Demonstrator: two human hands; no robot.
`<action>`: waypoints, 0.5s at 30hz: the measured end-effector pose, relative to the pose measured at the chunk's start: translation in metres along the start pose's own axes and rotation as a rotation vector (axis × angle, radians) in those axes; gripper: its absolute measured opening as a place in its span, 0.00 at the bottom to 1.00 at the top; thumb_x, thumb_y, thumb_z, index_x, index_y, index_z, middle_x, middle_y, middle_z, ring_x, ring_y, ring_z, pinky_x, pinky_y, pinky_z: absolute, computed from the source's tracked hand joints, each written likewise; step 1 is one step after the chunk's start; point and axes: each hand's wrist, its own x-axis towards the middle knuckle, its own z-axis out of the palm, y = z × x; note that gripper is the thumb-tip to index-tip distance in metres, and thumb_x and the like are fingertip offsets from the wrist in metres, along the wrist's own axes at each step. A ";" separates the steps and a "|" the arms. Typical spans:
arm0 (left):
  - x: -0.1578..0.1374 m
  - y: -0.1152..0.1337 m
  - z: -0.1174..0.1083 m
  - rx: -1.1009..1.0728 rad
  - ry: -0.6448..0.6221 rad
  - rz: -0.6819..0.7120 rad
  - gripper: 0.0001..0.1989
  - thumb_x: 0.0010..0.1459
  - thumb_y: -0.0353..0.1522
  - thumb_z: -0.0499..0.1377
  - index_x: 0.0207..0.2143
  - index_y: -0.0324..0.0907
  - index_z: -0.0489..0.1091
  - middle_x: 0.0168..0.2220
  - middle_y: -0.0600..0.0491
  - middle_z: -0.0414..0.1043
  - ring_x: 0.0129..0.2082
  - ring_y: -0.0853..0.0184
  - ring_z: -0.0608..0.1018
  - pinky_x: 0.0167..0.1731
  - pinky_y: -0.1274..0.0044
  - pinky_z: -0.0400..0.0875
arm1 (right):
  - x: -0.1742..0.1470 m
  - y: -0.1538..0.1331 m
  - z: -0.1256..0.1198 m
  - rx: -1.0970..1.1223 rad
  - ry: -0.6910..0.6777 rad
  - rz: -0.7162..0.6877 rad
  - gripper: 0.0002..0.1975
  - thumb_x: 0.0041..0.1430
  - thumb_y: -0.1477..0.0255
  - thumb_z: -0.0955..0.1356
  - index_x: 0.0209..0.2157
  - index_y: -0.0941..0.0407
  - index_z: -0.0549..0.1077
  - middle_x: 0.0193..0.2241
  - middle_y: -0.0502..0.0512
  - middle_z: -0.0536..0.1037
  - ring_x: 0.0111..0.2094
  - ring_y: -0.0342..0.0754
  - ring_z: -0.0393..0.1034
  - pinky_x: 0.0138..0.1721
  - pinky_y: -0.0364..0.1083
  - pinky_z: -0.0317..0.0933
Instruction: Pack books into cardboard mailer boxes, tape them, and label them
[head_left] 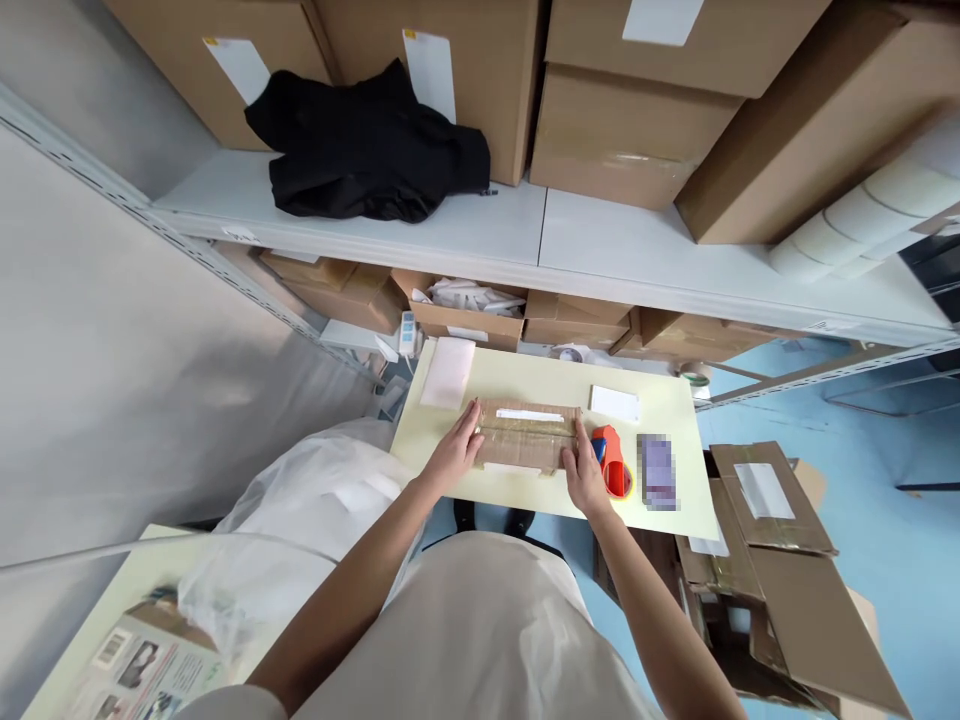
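Your left hand (454, 447) and right hand (587, 480) clasp opposite ends of the taped cardboard box (525, 447), which is on or just above the pale desk (525, 375), the orange-red tape dispenser (610, 452) just beside your right hand.

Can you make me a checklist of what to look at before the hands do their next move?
1. Left hand on the cardboard box: ok, at its left end.
2. Right hand on the box: ok, at its right end.
3. Elbow room for the right hand: maybe not ok, the red tape dispenser is very close.
4. White card away from the box: ok, lying apart on the table.
5. Box's underside: cannot tell, it's hidden.
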 end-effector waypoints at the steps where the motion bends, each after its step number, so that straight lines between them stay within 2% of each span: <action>1: 0.004 -0.001 0.002 -0.003 0.008 0.001 0.28 0.65 0.35 0.43 0.66 0.42 0.41 0.67 0.46 0.45 0.65 0.64 0.53 0.62 0.69 0.53 | 0.005 0.002 0.002 0.010 0.011 0.007 0.30 0.65 0.63 0.54 0.66 0.56 0.42 0.64 0.61 0.53 0.64 0.52 0.47 0.62 0.57 0.47; 6: 0.018 -0.013 0.015 -0.025 0.027 0.008 0.30 0.65 0.34 0.44 0.66 0.41 0.38 0.67 0.45 0.41 0.66 0.63 0.51 0.63 0.69 0.52 | 0.020 0.010 0.007 0.006 0.018 -0.023 0.30 0.64 0.65 0.54 0.65 0.55 0.44 0.63 0.60 0.56 0.64 0.52 0.50 0.62 0.57 0.47; 10: 0.001 -0.023 0.024 -0.033 -0.020 -0.075 0.32 0.64 0.34 0.46 0.66 0.39 0.35 0.67 0.42 0.41 0.65 0.61 0.52 0.61 0.68 0.56 | -0.002 0.011 0.012 -0.022 -0.032 -0.091 0.29 0.64 0.67 0.54 0.66 0.55 0.44 0.64 0.58 0.53 0.65 0.51 0.45 0.63 0.56 0.47; 13: -0.014 -0.019 0.025 0.000 -0.006 -0.065 0.33 0.63 0.36 0.47 0.66 0.41 0.37 0.67 0.44 0.43 0.65 0.61 0.54 0.60 0.69 0.58 | -0.019 0.011 0.013 -0.010 -0.023 -0.081 0.30 0.64 0.68 0.54 0.66 0.55 0.41 0.65 0.58 0.51 0.65 0.51 0.45 0.62 0.56 0.48; 15: -0.015 -0.014 0.022 0.037 0.008 -0.072 0.33 0.63 0.37 0.48 0.66 0.42 0.38 0.67 0.46 0.45 0.64 0.61 0.56 0.59 0.70 0.60 | -0.019 0.010 0.011 0.001 -0.024 -0.050 0.31 0.64 0.67 0.55 0.66 0.54 0.41 0.65 0.59 0.52 0.65 0.51 0.46 0.62 0.57 0.48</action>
